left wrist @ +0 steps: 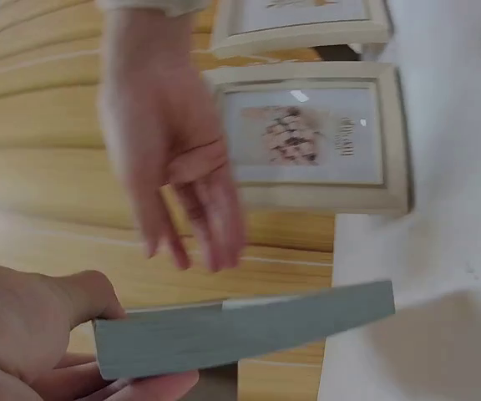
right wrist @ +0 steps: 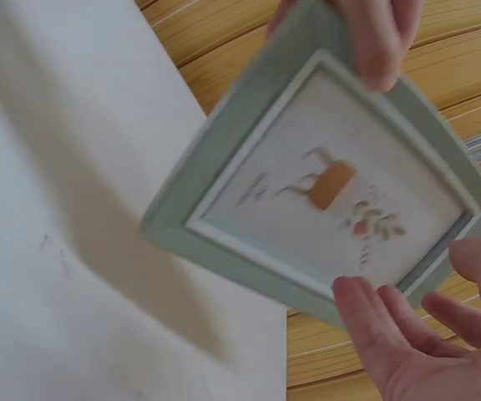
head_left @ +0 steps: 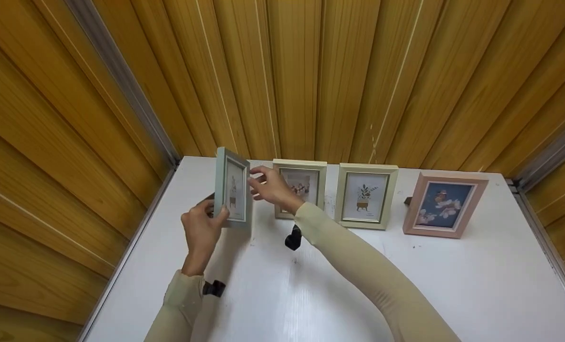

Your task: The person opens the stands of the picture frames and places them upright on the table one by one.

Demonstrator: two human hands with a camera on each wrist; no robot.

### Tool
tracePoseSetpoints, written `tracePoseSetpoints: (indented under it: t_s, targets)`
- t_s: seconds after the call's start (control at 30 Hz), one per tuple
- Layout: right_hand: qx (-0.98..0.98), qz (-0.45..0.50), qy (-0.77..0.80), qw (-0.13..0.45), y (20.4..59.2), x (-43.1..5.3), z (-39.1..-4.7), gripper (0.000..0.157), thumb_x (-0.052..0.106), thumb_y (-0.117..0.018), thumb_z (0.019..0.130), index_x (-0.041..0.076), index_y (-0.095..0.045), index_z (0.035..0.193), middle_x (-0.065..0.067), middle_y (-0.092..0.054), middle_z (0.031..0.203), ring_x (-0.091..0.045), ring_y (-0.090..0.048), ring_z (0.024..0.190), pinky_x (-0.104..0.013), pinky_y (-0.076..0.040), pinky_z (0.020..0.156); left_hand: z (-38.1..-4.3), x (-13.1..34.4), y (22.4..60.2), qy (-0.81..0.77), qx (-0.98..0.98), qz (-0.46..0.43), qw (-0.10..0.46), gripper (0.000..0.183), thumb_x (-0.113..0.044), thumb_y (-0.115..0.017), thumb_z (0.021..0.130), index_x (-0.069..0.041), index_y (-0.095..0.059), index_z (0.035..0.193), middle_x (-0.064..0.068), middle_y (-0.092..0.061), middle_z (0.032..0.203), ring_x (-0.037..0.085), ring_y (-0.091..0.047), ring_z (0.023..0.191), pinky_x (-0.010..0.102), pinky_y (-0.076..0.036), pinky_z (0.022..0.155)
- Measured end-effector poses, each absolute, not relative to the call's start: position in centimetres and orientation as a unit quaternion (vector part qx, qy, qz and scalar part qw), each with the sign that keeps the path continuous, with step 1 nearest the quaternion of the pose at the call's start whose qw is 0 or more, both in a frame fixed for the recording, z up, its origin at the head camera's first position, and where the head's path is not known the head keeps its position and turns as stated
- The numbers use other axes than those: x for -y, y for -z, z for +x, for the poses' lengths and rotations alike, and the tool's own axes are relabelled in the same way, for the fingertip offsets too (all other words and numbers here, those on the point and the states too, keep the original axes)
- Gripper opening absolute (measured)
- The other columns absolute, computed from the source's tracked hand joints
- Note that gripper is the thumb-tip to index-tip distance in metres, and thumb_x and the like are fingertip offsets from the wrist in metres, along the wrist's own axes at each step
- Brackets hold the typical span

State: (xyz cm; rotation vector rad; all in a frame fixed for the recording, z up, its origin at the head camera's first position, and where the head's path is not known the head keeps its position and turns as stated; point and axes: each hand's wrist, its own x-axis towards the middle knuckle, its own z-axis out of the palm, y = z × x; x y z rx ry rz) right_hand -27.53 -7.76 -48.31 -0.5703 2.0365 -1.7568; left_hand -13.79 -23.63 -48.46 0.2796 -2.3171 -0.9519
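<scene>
A pale green picture frame [head_left: 233, 190] with a potted-plant print is held up at a slant over the white table. My left hand [head_left: 204, 228] grips its lower left side, the thumb lying on the front and the fingers behind. Close to the opposite side is my right hand [head_left: 272, 187], its fingers loosely bent and apart. In the right wrist view those fingertips [right wrist: 349, 288] overlap the frame's edge, with the thumb spread away from them. The left wrist view shows the frame edge-on, and there the right hand [left wrist: 169, 150] appears blurred.
Behind my right hand stands a cream frame [head_left: 300, 164] with a flower print. Another cream frame [head_left: 391, 197] and a pink frame [head_left: 472, 204] stand farther right on the white table [head_left: 272, 294]. Wood-patterned panels [head_left: 292, 80] rise behind the table.
</scene>
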Motion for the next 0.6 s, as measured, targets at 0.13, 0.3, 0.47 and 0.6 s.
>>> tracePoseSetpoints:
  t_s: [0.13, 0.3, 0.47, 0.6]
  targets:
    - [-0.768, -0.221, 0.572, 0.187, 49.6, 7.9, -27.1, 0.052, 0.020, -0.057, 0.106, 0.001, -0.042, 0.153, -0.025, -0.059, 0.133, -0.040, -0.065, 0.114, -0.039, -0.059, 0.087, -13.5, 25.1, 47.8, 0.402, 0.857, 0.126, 0.296, 0.026, -0.011, -0.077, 0.087, 0.008, -0.076, 0.105, 0.021, -0.076, 0.089, 0.032, -0.077, 0.078, 0.046, -0.062, 0.065]
    - [-0.775, -0.188, 0.569, 0.202, 50.7, 8.2, -26.9, 0.061, 0.025, -0.055, 0.108, 0.004, -0.030, 0.159, -0.026, -0.056, 0.140, -0.036, -0.066, 0.115, -0.040, -0.058, 0.090, -13.4, 26.6, 47.7, 0.454, 0.834, 0.142, 0.280, 0.024, -0.012, -0.079, 0.088, 0.006, -0.077, 0.104, 0.020, -0.077, 0.091, 0.030, -0.077, 0.080, 0.027, -0.060, 0.062]
    - [-0.722, -0.144, 0.624, 0.262, 51.8, 8.3, -27.2, 0.056, 0.024, -0.050, 0.110, 0.002, -0.033, 0.157, -0.024, -0.063, 0.131, -0.039, -0.069, 0.109, -0.050, -0.056, 0.095, -13.4, 28.0, 48.4, 0.501, 0.815, 0.135, 0.257, 0.022, -0.012, -0.080, 0.088, 0.004, -0.078, 0.104, 0.019, -0.077, 0.092, 0.027, -0.076, 0.082, 0.018, -0.057, 0.060]
    - [-0.701, -0.143, 0.638, 0.284, 52.3, 8.4, -27.2, 0.046, 0.021, -0.048, 0.110, 0.001, -0.043, 0.152, -0.020, -0.068, 0.122, -0.039, -0.070, 0.106, -0.050, -0.058, 0.090, -13.4, 28.5, 49.2, 0.522, 0.808, 0.131, 0.240, 0.023, -0.012, -0.080, 0.088, 0.003, -0.078, 0.104, 0.019, -0.077, 0.095, 0.023, -0.076, 0.083, 0.020, -0.058, 0.063]
